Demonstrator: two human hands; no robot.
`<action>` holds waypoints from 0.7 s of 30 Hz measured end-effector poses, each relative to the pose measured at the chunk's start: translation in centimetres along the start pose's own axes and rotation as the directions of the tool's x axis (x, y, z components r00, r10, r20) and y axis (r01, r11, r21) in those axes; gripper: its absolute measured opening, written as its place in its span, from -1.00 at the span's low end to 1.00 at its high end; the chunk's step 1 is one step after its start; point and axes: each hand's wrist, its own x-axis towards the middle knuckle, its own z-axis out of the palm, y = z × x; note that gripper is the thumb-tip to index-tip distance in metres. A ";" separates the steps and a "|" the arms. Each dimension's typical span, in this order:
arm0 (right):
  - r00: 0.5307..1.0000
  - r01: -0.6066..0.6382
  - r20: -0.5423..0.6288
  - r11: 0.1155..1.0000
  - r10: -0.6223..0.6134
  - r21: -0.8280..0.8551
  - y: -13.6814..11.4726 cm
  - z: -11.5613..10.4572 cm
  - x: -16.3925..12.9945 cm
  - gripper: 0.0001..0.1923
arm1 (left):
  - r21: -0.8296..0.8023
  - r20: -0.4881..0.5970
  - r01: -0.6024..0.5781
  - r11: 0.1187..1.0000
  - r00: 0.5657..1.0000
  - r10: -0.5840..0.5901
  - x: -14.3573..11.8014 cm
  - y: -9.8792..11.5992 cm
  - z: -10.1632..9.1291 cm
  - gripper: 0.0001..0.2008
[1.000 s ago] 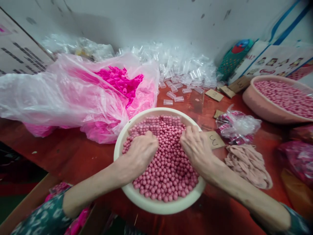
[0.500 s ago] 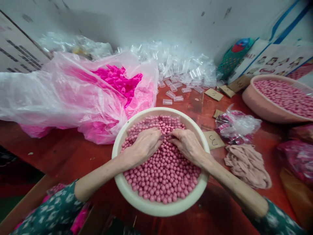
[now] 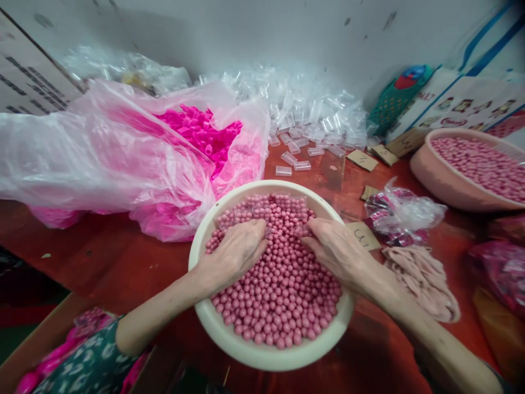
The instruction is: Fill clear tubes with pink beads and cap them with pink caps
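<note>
Left hand (image 3: 238, 246) and right hand (image 3: 336, 246) curl over pink beads (image 3: 279, 287) in a bowl (image 3: 270, 359) — whether pinching anything, I can't tell. Beads look light, slippery — best scooped from beneath.

We see a round, cream-white bowl (image 3: 273, 361) standing upright on a red tabletop (image 3: 151, 268). In it we find a deep bed of small, round, glossy pink beads (image 3: 279, 306), loose and heaped together below the rim. Along the far side of the bowl we make out clear plastic pieces (image 3: 297, 204) lying on the bed, pink showing through them; we cannot tell whether beads sit inside or only beneath.
</note>
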 end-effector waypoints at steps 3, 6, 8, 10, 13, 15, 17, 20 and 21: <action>0.999 0.043 0.027 0.995 -0.041 -0.087 -1.1 0.1 0.7 -0.83 | 0.031 0.003 -0.022 0.999 1.000 0.022 0.0 -0.5 0.6 -0.66; 0.998 0.059 0.013 0.996 -0.058 -0.066 -2.5 0.7 1.8 -0.82 | 0.043 0.003 -0.031 0.999 1.000 0.031 0.1 -0.8 0.8 -0.59; 0.999 0.042 -0.025 0.998 -0.043 -0.044 -3.0 1.3 2.4 -0.81 | 0.046 0.017 -0.028 0.999 0.999 0.027 0.1 -0.8 0.7 -0.58; 0.997 0.015 -0.070 1.000 -0.016 -0.010 -3.1 2.1 2.6 -0.81 | 0.047 0.049 -0.028 0.998 0.998 0.025 0.2 -0.7 0.6 -0.59; 0.989 -0.058 -0.133 0.997 0.066 0.059 -2.6 3.0 2.9 -0.84 | 0.047 0.062 -0.023 0.999 0.998 0.020 0.3 -0.7 0.4 -0.57; 0.977 -0.121 -0.160 0.985 0.140 0.120 -2.1 3.1 3.1 -0.87 | 0.027 0.052 -0.006 1.000 0.999 0.005 0.5 -0.7 0.3 -0.55; 0.966 -0.164 -0.167 0.967 0.197 0.196 -1.8 2.7 3.4 -0.85 | -0.001 0.049 0.012 1.000 0.999 -0.011 0.6 -0.7 0.2 -0.54; 0.960 -0.175 -0.155 0.931 0.234 0.321 -1.7 1.8 3.3 -0.87 | -0.033 0.049 0.008 0.999 0.999 -0.006 0.7 -0.5 0.0 -0.57; 0.960 -0.172 -0.149 0.917 0.238 0.360 -1.7 1.6 3.2 -0.88 | -0.035 0.051 0.008 0.999 0.999 -0.006 0.8 -0.3 -0.2 -0.60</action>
